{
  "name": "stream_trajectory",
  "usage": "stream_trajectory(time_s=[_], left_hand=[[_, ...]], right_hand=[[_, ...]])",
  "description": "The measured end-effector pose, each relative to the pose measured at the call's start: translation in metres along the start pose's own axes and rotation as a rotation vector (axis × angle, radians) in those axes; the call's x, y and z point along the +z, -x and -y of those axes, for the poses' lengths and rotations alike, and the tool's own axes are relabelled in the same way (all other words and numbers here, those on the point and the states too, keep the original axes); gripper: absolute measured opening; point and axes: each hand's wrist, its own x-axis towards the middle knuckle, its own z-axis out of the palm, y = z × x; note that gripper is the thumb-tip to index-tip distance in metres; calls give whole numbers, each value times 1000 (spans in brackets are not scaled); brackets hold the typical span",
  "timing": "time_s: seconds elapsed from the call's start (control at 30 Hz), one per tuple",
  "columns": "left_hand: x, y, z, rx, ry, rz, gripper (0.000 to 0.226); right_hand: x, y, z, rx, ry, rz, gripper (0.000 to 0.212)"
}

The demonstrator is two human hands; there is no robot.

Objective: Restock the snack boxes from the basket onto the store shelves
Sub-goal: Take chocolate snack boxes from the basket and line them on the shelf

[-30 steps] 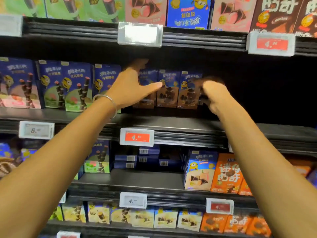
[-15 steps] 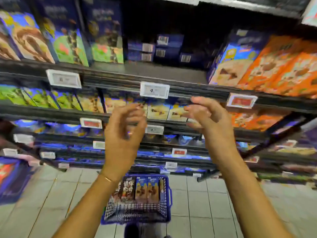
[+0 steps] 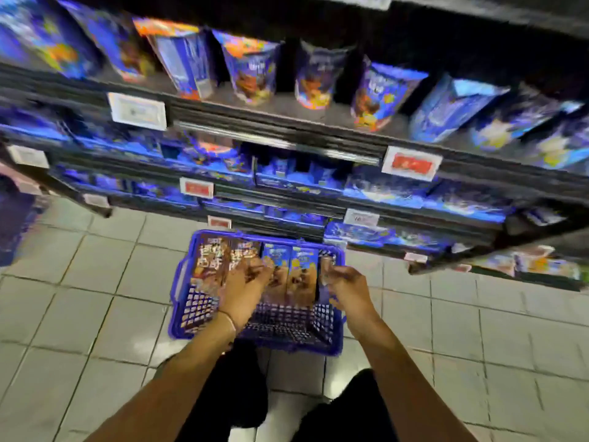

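Blue plastic mesh makes up the one basket (image 3: 176, 291), which sits on the grey tiled floor (image 3: 95, 282) just in front of your two knees. Inside it, against its far wall, snack boxes stand upright in a single touching row. There are two brown snack boxes (image 3: 210, 266) at the left end, then two blue snack boxes (image 3: 302, 272). A fifth narrow box (image 3: 325, 266) stands at the right end, too blurred to name its kind. The near half of the basket shows only bare mesh.

Both of your hands are over the basket. Your left hand (image 3: 245, 285), with a thin bracelet (image 3: 228, 317) at the wrist, has loosely bent fingers. Its tips lie over the seam between the second brown box and the first blue one. Motion blur hides whether they grip anything. Your right hand (image 3: 347, 288) sits at the basket's right side, fingers curled toward the edge of the narrow box. You cannot tell from this view whether it pinches that box or only touches it. The two blue boxes stand between your hands.

Beyond the basket rise the store shelves (image 3: 287, 135), with at least three tiers of blurred blue packs. At least three red price tags (image 3: 411, 163) are clipped to their edges.
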Motion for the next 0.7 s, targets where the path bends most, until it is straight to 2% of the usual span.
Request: stream_trajectory(time_s=[0.07,0.17,0.27,0.4,0.47,0.6,0.7], left_hand=[[23,-37,46,8,-7,0,5],[56,-93,95,13,46,32,18],[79,-137,135,40,12,0,31],[98,-162,164,155,66,-49,36],[100,-162,168,153,116,-39,31],[90,-153,169,119,141,-34,35],[81,-149,169,148,76,-51,37]], right_hand=[[17,-51,-50,-39,95,-31,34],[37,-125,-122,-134,242,-71,4],[54,-184,-182,-181,432,-60,33],[72,-204,-220,-321,662,-241,60],[76,-202,-223,-385,635,-291,63],[77,-193,-217,-393,505,-260,66],[68,-185,-208,-445,232,-213,41]])
